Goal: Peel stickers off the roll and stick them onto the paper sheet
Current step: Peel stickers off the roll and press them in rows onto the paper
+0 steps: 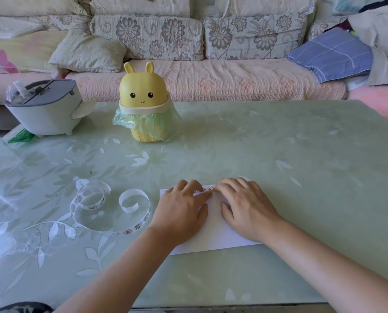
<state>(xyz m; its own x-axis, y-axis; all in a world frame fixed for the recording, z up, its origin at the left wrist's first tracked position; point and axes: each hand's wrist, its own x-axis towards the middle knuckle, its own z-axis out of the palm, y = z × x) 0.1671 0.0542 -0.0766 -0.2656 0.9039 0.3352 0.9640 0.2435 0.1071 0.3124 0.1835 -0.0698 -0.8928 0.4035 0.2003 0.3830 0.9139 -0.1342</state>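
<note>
While both hands lie on the paper sheet (215, 233) in the head view, the sheet itself sits flat on the near middle of the green glass surface (290, 154). The left hand (184, 211) rests palm down on the sheet's left part, its fingers (205, 194) straight and spread, with the forefinger tip pressing near the far edge. The right hand (245, 208) covers the right part, palm down, fingers gently bent, their tips touching the far edge right next to the left forefinger. Neither hand grips anything. A few small stickers (207, 189) show in a row along that far edge, partly hidden by the fingertips.

To the left of the sheet, close to the left wrist, the sticker roll (111, 211) lies unwound in loose curls, with printed stickers visible along its strip. Farther off, a yellow rabbit-eared bin (143, 102) lined with a green bag stands on the surface, and a grey container (46, 109) sits at the far left. Behind the surface runs a sofa (211, 75) with flowered cushions.
</note>
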